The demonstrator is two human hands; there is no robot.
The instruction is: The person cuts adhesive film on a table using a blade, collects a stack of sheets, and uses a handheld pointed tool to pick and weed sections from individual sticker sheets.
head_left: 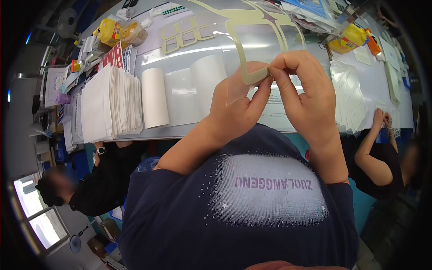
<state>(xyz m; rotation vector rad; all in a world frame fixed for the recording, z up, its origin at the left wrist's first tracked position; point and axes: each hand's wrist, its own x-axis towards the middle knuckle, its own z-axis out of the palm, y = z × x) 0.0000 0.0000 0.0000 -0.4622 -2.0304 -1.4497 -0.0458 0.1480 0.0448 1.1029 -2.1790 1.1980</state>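
A clear sheet with a pale yellow frame-like outline (pixel 239 49) is held up in front of me. My left hand (pixel 236 103) grips its lower edge from behind, with the thumb near the yellow corner. My right hand (pixel 306 85) pinches the same corner between thumb and index finger, and the fingertips of both hands nearly touch. Below the sheet, a printed paper (pixel 275 108) lies partly hidden by my hands. A wide roll of clear film (pixel 209 78) is left of my left hand, its unrolled part joining a white roll (pixel 154 96).
White paper stacks (pixel 110 103) stand at the left, and fanned sheets (pixel 348 96) lie at the right. Yellow containers (pixel 109 32) and a round tub (pixel 133 33) are behind. Yellow frame pieces (pixel 186 37) lie farther back. Co-workers sit at left (pixel 103 180) and right (pixel 375 166).
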